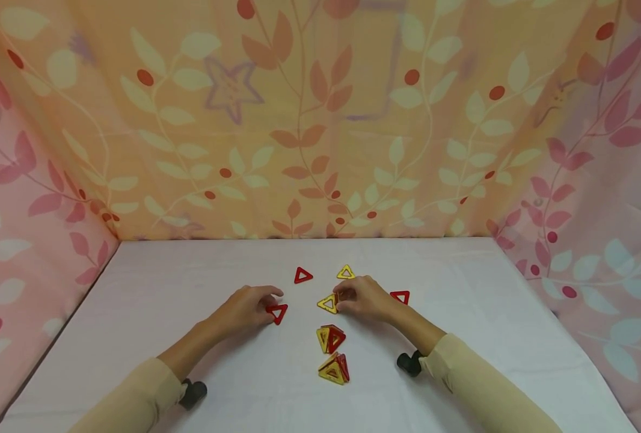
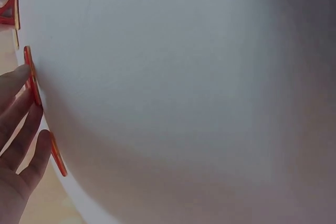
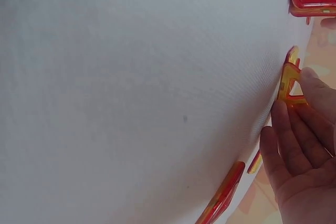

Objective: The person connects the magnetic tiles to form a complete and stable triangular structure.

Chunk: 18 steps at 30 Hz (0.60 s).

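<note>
My left hand (image 1: 252,305) pinches a red triangular tile (image 1: 282,311) with an open middle, tilted just above or on the cloth. The left wrist view shows that red tile (image 2: 32,80) edge-on between thumb and fingers. Right of it, my right hand (image 1: 366,299) holds a yellow triangular tile (image 1: 328,309) by its right side. In the right wrist view the thumb presses on this yellow tile (image 3: 285,85), and another thin piece (image 3: 292,54) shows behind it. Nearer me stand two small red-and-yellow pyramids, a farther one (image 1: 335,340) and a nearer one (image 1: 331,374).
Beyond my hands lie a loose red triangle (image 1: 303,280) and a yellow triangle (image 1: 346,277). Another red triangle (image 1: 400,293) lies behind my right wrist, partly covered. A white cloth (image 1: 180,270) covers the table, with a patterned curtain (image 1: 320,180) along the back and sides.
</note>
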Each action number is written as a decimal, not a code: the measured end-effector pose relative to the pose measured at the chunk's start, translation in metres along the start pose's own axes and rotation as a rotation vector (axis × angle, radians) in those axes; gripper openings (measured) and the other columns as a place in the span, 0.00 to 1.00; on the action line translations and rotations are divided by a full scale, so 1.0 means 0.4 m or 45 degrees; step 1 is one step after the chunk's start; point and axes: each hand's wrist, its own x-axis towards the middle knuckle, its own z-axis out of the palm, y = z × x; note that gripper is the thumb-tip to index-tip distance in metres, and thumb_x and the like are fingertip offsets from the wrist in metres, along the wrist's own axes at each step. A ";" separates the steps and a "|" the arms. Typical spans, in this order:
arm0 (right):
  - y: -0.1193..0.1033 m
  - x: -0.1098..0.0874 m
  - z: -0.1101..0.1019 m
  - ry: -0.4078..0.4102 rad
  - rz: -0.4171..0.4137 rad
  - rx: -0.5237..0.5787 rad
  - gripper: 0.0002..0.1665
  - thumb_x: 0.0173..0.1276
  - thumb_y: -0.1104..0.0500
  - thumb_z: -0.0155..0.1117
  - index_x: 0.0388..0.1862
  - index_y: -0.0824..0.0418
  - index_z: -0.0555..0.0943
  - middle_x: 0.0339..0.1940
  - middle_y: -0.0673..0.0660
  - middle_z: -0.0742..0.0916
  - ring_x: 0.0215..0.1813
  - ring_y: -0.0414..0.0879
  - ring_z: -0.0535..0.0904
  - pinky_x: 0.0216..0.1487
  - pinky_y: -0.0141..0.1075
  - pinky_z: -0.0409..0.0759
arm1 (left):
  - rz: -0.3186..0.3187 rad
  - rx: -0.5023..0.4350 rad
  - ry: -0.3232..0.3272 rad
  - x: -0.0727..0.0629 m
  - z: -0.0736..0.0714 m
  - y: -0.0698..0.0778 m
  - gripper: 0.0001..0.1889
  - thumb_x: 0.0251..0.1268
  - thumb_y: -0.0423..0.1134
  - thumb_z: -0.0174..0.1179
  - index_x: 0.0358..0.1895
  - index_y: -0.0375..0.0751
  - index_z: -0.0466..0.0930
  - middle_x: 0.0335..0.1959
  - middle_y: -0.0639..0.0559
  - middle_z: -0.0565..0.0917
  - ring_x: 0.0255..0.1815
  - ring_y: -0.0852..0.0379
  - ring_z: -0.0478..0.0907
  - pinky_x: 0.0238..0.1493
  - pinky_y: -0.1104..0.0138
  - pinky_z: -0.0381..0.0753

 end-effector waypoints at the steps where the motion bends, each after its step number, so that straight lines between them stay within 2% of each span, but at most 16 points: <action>1: 0.000 0.000 -0.001 0.000 0.001 -0.003 0.19 0.63 0.59 0.73 0.52 0.62 0.85 0.41 0.48 0.88 0.41 0.39 0.80 0.49 0.35 0.80 | -0.001 0.004 0.004 0.002 0.001 0.001 0.23 0.54 0.30 0.74 0.56 0.40 0.81 0.42 0.52 0.87 0.44 0.55 0.82 0.50 0.59 0.82; 12: -0.001 0.000 -0.002 -0.010 0.012 0.010 0.19 0.63 0.58 0.73 0.53 0.62 0.85 0.42 0.49 0.89 0.42 0.39 0.81 0.51 0.36 0.80 | -0.036 0.016 0.028 0.029 0.017 0.017 0.23 0.55 0.32 0.74 0.56 0.41 0.81 0.40 0.54 0.86 0.42 0.57 0.82 0.48 0.60 0.82; 18: 0.002 0.001 -0.002 -0.018 -0.004 0.021 0.19 0.64 0.58 0.73 0.53 0.61 0.85 0.42 0.48 0.88 0.42 0.39 0.80 0.50 0.35 0.80 | -0.029 0.021 0.050 0.045 0.029 0.021 0.23 0.55 0.33 0.74 0.55 0.41 0.81 0.41 0.54 0.87 0.43 0.56 0.82 0.50 0.58 0.81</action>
